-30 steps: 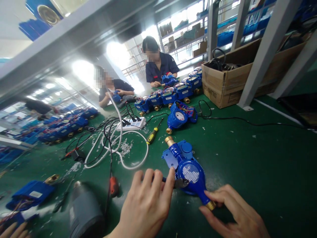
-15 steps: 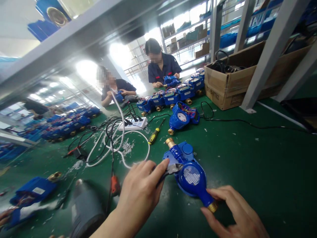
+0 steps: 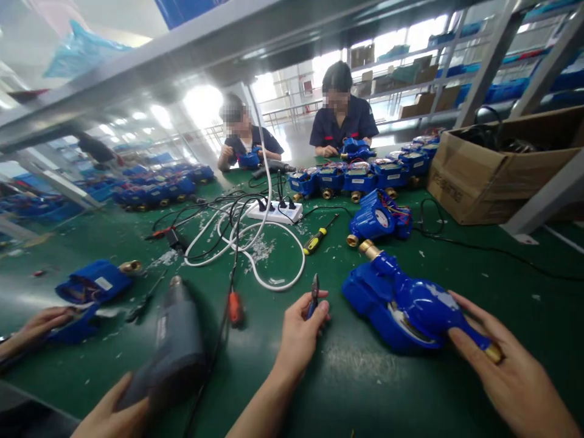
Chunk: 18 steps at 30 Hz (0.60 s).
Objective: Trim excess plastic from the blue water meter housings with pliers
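A blue water meter [image 3: 410, 304] with brass ends lies tipped on its side on the green table [image 3: 456, 267]. My right hand [image 3: 511, 377] grips its near neck by the brass end [image 3: 494, 353], fingers wrapped over it. To the meter's left, my left hand [image 3: 301, 331] is closed on small cutting pliers [image 3: 314, 292] held upright, jaws up, a hand's width clear of the meter.
At lower left another person's hand [image 3: 109, 413] holds a grey heat gun [image 3: 176, 340]; a second such hand [image 3: 36, 322] rests by blue meter parts [image 3: 93, 283]. Beyond lie white cable [image 3: 255, 255], a power strip [image 3: 276, 212], a screwdriver [image 3: 317, 240], an opened meter [image 3: 376, 219] and a cardboard box [image 3: 493, 170]. Two people sit opposite.
My left hand pulled the pliers off the meter and back to the left. My right hand rolled the meter from face-up onto its side. The view swung left.
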Motion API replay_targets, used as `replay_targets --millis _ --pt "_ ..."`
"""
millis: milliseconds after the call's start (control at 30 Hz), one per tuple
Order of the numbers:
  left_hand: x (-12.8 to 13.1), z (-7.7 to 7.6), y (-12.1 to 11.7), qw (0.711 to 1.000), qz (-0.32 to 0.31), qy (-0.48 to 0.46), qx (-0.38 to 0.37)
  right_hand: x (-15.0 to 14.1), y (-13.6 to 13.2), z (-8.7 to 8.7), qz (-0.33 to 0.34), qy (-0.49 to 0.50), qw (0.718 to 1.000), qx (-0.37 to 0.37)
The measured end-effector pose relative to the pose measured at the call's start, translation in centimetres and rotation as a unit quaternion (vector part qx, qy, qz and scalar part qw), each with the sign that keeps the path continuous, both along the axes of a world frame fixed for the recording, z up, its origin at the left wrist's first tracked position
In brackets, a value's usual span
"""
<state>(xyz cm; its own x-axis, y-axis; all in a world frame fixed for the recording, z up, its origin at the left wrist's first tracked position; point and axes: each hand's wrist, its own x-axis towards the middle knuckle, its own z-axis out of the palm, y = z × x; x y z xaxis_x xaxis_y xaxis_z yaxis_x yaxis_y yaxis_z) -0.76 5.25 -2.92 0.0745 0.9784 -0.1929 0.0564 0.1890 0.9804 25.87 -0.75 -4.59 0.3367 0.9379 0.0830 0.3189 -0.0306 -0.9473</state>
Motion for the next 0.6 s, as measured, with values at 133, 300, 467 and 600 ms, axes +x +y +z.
replay_targets --millis 133,300,467,600 --pt "0.8 -0.5 0.4 0.997 -0.019 -0.063 -0.026 1.5 1.0 0.3 -0.009 0.243 0.97 -0.007" --pt "1.8 -0.4 1.4 0.986 -0.051 -0.142 -0.077 1.9 1.6 0.4 -0.101 0.429 0.896 -0.059" --pt "4.1 -0.9 2.0 0.971 -0.109 -0.186 -0.107 2.8 1.4 -0.1 -0.224 0.542 0.795 -0.156" --pt "4.6 -1.0 1.9 0.987 -0.095 -0.122 -0.048 4.3 0.3 -1.3 -0.187 0.538 0.81 -0.144"
